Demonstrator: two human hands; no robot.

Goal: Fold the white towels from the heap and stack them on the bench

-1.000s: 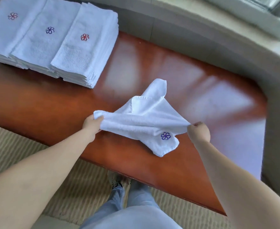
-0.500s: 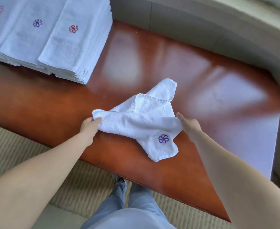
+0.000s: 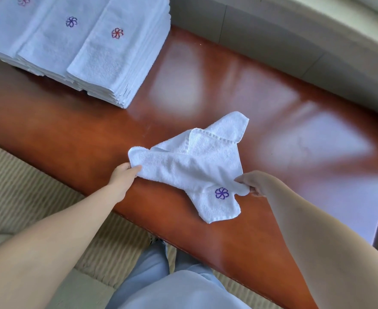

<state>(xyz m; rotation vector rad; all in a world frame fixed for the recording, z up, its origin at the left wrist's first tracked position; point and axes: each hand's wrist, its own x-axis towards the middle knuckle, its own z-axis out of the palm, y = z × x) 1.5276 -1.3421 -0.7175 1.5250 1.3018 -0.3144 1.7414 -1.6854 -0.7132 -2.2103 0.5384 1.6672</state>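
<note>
Three stacks of folded towels stand side by side on the counter, well apart from the towel in hand, toward the far left corner. One white towel, purple pinwheel mark showing, lies crumpled on the counter near its front edge. Left hand pinches the towel's left corner; right hand has its fingers closed on the cloth beside the mark. Judgement: this towel is not yet spread or folded. The heap is out of view, so the remaining count is unknown.
</note>
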